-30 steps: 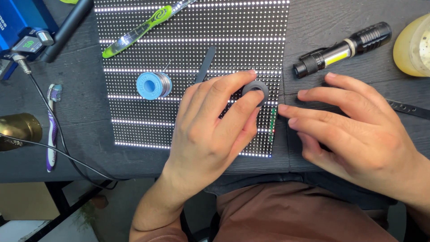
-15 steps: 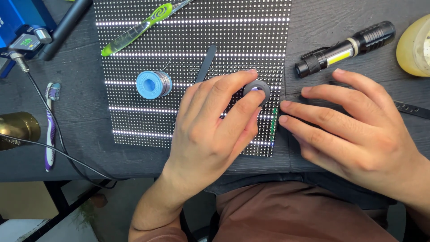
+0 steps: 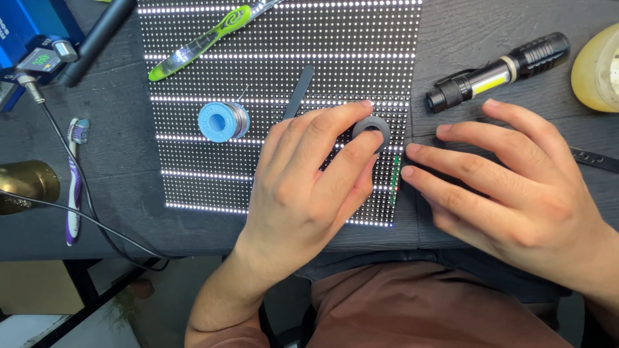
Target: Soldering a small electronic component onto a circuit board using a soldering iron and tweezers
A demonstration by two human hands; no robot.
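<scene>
A lit LED matrix panel (image 3: 213,174) lies flat on the dark table, its dots glowing in rows. My left hand (image 3: 309,187) rests on the panel's lower right part, and its fingertips touch a small grey ring (image 3: 372,127) that lies on the panel. My right hand (image 3: 509,187) lies flat on the table just right of the panel, fingers spread, with the fingertips at the panel's right edge. A blue spool of solder wire (image 3: 221,121) sits on the panel to the left of my left hand. A thin dark strip (image 3: 298,92) lies above my left hand.
A black flashlight (image 3: 500,71) with a yellow band lies at the upper right, beside a yellowish round container (image 3: 596,67). A green toothbrush (image 3: 200,40) lies across the panel's top. A purple toothbrush (image 3: 74,180), a brass object (image 3: 22,185), cables and a blue device (image 3: 29,38) are at the left.
Both hands stay almost where they were. The view has shifted slightly, and my left fingers remain on the grey ring.
</scene>
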